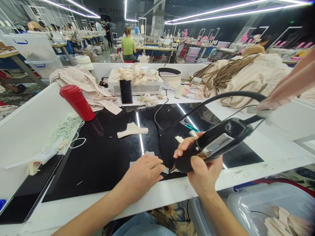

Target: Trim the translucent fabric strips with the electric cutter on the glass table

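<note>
The right grip (204,175) wraps the black tool (213,133) above the front edge of the desk (169,189); rigid and likely hefty, it suits holding round its thick body. Alongside, the left grip (144,172) covers a pale piece (151,153), probably light; whether it pinches cannot be told.

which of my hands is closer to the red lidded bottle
Left. Your left hand is right of the red lidded bottle and closer to you; your right hand, around the black corded tool, is farther right.

Left hand (145,168) palm-down — right hand (205,173) curled
</note>
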`<state>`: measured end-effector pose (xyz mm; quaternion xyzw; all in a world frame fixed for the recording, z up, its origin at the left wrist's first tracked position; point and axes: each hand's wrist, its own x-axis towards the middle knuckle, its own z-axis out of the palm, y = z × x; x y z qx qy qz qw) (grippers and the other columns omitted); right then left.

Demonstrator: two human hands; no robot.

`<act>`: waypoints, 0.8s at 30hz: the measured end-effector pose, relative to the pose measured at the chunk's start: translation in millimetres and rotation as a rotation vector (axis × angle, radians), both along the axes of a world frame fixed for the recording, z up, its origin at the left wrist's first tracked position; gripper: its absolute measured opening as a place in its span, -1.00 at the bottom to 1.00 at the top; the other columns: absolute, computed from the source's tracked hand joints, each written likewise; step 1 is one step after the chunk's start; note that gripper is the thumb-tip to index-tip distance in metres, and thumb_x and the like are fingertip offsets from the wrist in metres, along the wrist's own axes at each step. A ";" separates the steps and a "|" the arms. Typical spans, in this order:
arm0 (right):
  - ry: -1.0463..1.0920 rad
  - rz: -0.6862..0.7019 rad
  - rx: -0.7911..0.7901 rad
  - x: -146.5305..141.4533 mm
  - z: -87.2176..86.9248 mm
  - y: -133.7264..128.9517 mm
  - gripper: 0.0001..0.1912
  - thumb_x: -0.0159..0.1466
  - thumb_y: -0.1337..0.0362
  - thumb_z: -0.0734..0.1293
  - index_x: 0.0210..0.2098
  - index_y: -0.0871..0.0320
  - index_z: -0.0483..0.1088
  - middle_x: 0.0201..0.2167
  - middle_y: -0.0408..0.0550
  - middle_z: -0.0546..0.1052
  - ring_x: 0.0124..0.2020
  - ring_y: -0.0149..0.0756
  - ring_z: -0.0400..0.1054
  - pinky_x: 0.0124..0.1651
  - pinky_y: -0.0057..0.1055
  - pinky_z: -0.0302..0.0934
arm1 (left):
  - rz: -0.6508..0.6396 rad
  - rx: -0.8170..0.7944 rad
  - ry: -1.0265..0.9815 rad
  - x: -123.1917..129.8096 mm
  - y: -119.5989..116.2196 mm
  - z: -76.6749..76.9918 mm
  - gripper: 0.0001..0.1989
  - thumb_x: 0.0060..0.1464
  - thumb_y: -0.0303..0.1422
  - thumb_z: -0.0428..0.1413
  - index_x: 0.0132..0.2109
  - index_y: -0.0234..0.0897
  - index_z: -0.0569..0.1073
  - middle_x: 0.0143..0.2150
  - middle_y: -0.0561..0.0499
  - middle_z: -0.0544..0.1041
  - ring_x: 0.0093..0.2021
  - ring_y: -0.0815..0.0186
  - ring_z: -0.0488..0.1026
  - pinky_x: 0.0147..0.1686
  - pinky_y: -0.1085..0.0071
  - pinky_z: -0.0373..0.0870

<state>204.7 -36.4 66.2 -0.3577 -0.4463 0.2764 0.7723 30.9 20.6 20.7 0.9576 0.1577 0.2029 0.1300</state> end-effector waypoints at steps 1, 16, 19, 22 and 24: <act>-0.013 0.016 -0.008 -0.2 2.7 0.0 -0.53 0.23 0.25 0.50 0.09 -0.01 0.33 -0.27 -0.15 0.48 -0.37 -0.36 0.43 -0.32 -0.33 0.42 | 0.026 -0.015 0.009 -8.8 1.9 4.0 -0.80 0.32 -0.39 0.12 0.06 -0.27 0.45 0.04 -0.07 0.56 0.08 0.17 0.51 0.24 -0.01 0.34; -0.001 0.234 -0.051 -59.8 10.4 40.8 -0.61 0.24 0.26 0.49 -0.02 0.00 0.32 -0.29 -0.19 0.50 -0.37 -0.39 0.42 -0.29 -0.38 0.39 | 0.366 -0.212 -0.047 -80.9 15.2 -7.4 -0.83 0.21 -0.42 0.24 -0.05 -0.18 0.53 0.04 -0.03 0.52 0.07 0.18 0.45 0.08 0.20 0.45; 0.036 0.231 -0.015 -68.8 6.8 48.1 -0.60 0.25 0.23 0.48 0.01 0.00 0.30 -0.31 -0.20 0.48 -0.39 -0.40 0.39 -0.31 -0.38 0.37 | 0.366 -0.230 -0.077 -79.5 15.5 -9.0 -0.88 0.22 -0.42 0.24 -0.09 -0.18 0.53 0.03 -0.01 0.52 0.06 0.21 0.45 0.09 0.22 0.43; 0.056 0.244 -0.001 -74.8 2.8 51.8 -0.58 0.26 0.20 0.48 0.02 0.00 0.28 -0.31 -0.20 0.47 -0.40 -0.40 0.37 -0.35 -0.39 0.35 | 0.374 -0.252 -0.094 -80.1 15.3 -10.6 -0.83 0.19 -0.42 0.26 -0.07 -0.18 0.52 0.03 0.00 0.53 0.06 0.21 0.45 0.09 0.22 0.42; 0.059 0.254 0.002 -77.0 0.8 53.4 -0.58 0.26 0.19 0.48 0.02 0.00 0.28 -0.31 -0.19 0.47 -0.40 -0.40 0.37 -0.37 -0.40 0.34 | 0.382 -0.263 -0.099 -79.8 15.0 -11.2 -0.78 0.17 -0.40 0.29 -0.03 -0.18 0.51 0.03 -0.01 0.53 0.05 0.21 0.45 0.09 0.22 0.42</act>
